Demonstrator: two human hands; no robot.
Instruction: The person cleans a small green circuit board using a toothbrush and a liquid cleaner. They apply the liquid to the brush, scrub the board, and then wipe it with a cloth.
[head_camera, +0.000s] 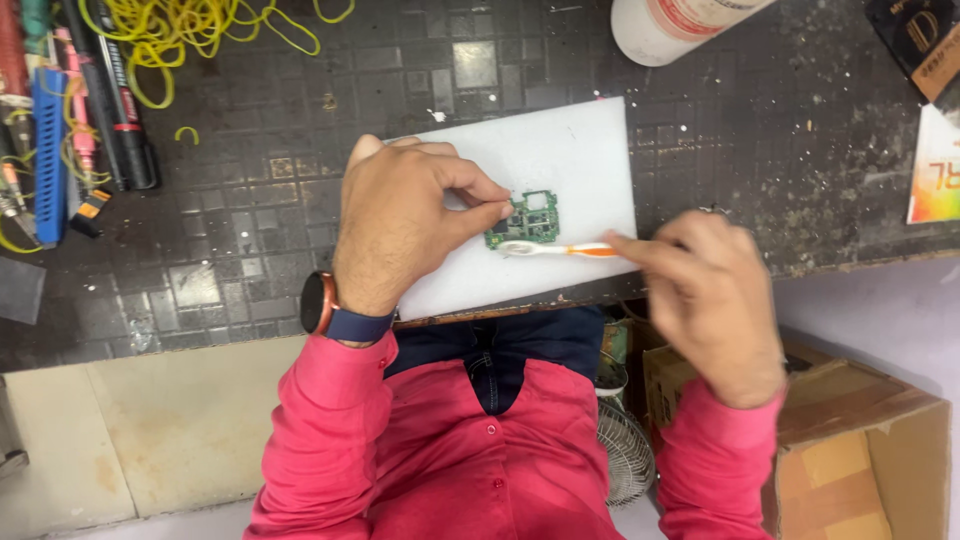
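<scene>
A small green circuit board (528, 219) lies on a white pad (570, 150) on the dark workbench. My left hand (405, 220) pinches the board's left edge between thumb and forefinger. A watch (320, 303) with a blue strap sits on that wrist. My right hand (705, 290) holds a white and orange toothbrush (560, 250) by its handle. The brush head rests at the board's lower edge.
Yellow rubber bands (200, 25) and several hand tools (70, 110) lie at the bench's far left. A white cylindrical container (665, 25) stands at the top. Packets (935, 150) sit at the right. A cardboard box (860, 450) and a small fan (625, 450) are below the bench.
</scene>
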